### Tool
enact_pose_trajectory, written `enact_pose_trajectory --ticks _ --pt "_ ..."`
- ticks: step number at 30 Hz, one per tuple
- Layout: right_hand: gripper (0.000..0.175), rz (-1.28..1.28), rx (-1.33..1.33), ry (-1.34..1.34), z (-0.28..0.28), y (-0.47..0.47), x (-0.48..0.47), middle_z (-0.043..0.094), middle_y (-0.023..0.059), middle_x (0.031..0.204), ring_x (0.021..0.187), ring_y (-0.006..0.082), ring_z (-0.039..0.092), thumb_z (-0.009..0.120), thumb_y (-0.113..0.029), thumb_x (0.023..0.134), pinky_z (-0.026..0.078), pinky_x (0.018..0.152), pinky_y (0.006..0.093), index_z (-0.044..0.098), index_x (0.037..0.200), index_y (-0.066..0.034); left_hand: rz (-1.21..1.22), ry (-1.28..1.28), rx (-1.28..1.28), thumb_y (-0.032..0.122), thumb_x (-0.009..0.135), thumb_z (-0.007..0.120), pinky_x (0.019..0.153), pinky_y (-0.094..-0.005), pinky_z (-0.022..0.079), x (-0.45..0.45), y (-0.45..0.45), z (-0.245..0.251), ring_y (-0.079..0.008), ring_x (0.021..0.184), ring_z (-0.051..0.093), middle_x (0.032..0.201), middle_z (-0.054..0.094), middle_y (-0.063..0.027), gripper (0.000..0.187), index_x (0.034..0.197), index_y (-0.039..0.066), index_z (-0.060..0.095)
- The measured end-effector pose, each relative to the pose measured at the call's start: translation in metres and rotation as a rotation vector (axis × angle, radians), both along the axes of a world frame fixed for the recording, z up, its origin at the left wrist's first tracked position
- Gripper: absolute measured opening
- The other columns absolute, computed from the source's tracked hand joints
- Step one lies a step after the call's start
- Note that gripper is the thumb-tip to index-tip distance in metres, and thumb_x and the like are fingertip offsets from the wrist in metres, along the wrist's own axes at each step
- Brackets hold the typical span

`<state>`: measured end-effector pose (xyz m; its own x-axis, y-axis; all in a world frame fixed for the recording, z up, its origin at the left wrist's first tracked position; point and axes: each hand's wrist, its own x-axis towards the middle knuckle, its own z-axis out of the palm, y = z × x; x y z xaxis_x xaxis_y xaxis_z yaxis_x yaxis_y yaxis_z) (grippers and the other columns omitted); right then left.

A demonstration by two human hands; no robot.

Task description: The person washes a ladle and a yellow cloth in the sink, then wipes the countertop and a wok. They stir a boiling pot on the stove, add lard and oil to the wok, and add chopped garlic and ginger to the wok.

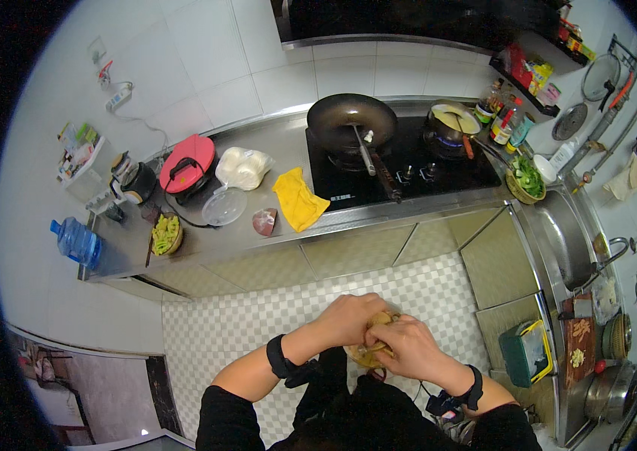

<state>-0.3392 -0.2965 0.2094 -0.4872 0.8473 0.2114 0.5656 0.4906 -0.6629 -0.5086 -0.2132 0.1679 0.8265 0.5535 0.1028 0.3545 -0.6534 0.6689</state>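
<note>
In front of my body, above the tiled floor, my left hand (pixel 352 320) and my right hand (pixel 413 348) close together around a yellowish, partly see-through container (pixel 359 357). A tan, rounded piece (pixel 381 322) shows between the fingers at its top; whether it is a lid or something else is not clear. My fingers hide most of the container. Both wrists wear black straps.
Across from me, a steel counter (pixel 228 237) carries a wok (pixel 346 107), a lit pot (pixel 448 132), a yellow cloth (pixel 300 200), a red electric pan (pixel 187 160) and a basket of cut greens (pixel 166 234). At right are a sink (pixel 560 237), a cutting board (pixel 579 361) and a green bin (pixel 518 355).
</note>
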Motion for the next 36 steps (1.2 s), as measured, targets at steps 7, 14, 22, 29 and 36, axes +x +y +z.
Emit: enact_pose_trajectory --ticks 7,14,22,29,36 --pt "0.02 -0.078 0.221 0.02 0.01 0.078 -0.044 0.066 0.0057 0.071 0.06 0.0245 0.063 0.07 -0.003 0.068 0.049 0.055 0.0322 0.064 0.085 -0.0101 0.355 -0.384 -0.074 0.026 0.088 0.066 0.062 -0.0345 0.05 -0.045 0.073 -0.021 -0.0251 0.071 0.062 0.085 0.063 -0.0069 0.025 0.103 0.007 0.06" --pt "0.021 -0.163 0.394 0.216 0.074 0.137 -0.074 0.061 0.0039 0.062 0.05 0.0198 0.058 0.069 0.002 0.063 0.043 0.046 0.0286 0.066 0.081 -0.0084 0.682 -0.981 -1.181 0.044 0.102 0.04 0.079 -0.0352 0.048 -0.164 0.175 -0.111 -0.0179 0.083 0.057 0.087 0.06 -0.0053 0.045 0.11 0.004 0.059" --pt "0.023 -0.272 0.513 0.565 0.119 0.184 -0.092 0.059 0.0051 0.057 0.045 0.0159 0.054 0.079 0.001 0.067 0.037 0.043 0.0257 0.064 0.084 -0.0054 0.583 -1.408 -1.496 0.044 0.101 0.042 0.1 -0.0387 0.042 -0.183 0.188 -0.2 -0.0211 0.101 0.059 0.104 0.062 -0.008 0.045 0.122 0.006 0.054" --pt "0.02 -0.353 0.378 0.882 0.092 0.242 -0.109 0.068 0.0098 0.075 0.062 0.0106 0.064 0.076 0.003 0.072 0.049 0.053 0.0218 0.063 0.087 0.0008 0.708 -1.416 -1.431 0.042 0.1 0.044 0.1 -0.0385 0.042 -0.165 0.195 -0.199 -0.0212 0.102 0.058 0.106 0.061 -0.0081 0.044 0.123 0.006 0.053" --pt "0.035 -0.288 0.449 0.851 0.053 0.307 -0.11 0.062 0.0103 0.082 0.066 0.0114 0.06 0.079 0.007 0.069 0.048 0.059 0.0229 0.056 0.094 0.0003 0.881 -1.379 -1.14 0.041 0.099 0.045 0.1 -0.0383 0.043 -0.156 0.211 -0.164 -0.0213 0.103 0.058 0.108 0.061 -0.0081 0.044 0.124 0.006 0.052"
